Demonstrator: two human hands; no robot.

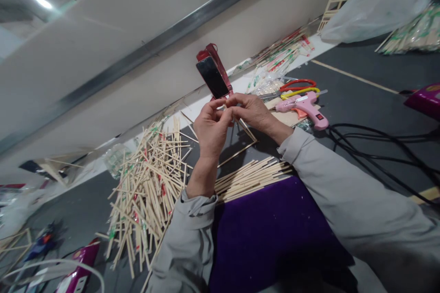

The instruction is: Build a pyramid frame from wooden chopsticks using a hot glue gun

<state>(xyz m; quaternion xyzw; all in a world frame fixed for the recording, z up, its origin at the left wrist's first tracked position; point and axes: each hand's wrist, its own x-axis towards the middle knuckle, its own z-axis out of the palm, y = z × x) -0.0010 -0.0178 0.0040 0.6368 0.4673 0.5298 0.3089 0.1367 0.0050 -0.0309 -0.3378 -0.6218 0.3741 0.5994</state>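
A: Fingers (224,119) first. Apart or together?

B: Together. Thumb and forefinger of each hand pinched, tips meeting on a small pale piece (225,106). Mostly covered; can't tell if it belongs to the stick frame (255,140).

A: Fine. Left to right, go.

B: Lower left: blue tool (39,246), then a magenta power strip (80,268). Next, a big loose heap of thin wooden sticks (147,187), criss-crossed, red and green wrapper bits mixed in.

A: Then?

B: Left hand (210,130), right of the heap, raised, grey cuff. Beyond the hands, a dark-screened phone (213,78) leaning on a red stand (221,67).

A: Where's the frame exactly?

B: Below the joined fingertips. One corner juts out under the right hand (252,112); upper end hidden by fingers. Nearer the person, a rough row of sticks (252,178) along the edge of a purple mat (268,233).

A: Right side, quick.

B: Pink glue gun (305,107) near the right wrist, red and yellow handles (299,89) just behind it. Black cables (378,137) farther right, then a cloudy plastic bag (378,11), a wrapped stick bundle (414,32), and a purple device (426,100) at the edge.
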